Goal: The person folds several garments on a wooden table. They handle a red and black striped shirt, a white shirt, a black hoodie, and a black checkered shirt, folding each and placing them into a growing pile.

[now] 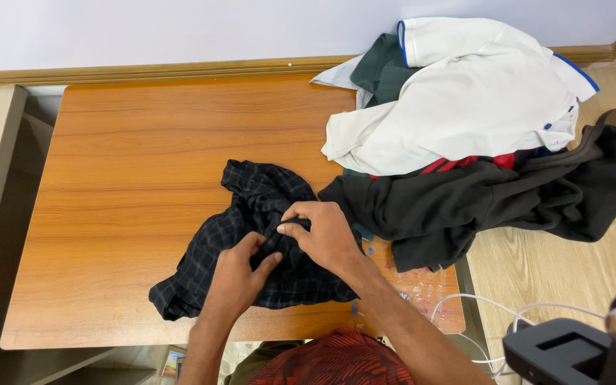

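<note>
Honestly it looked barely started from my feed. The checked shirt [251, 242] was a crumpled heap at the table's [122, 178] centre, nothing folded, and the pile [465, 135] at 2 o'clock sat untouched. My left hand [240, 274] and right hand [326, 235] both pinched cloth mid-heap. Its long axis ran roughly 7 to 1 o'clock; I couldn't tell which end was the collar.

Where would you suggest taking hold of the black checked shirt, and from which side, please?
Probably the bunched upper part of the black checked shirt, approached from the bare table on the left: it stands up in folds there, while the clothes pile crowds the right.
</note>
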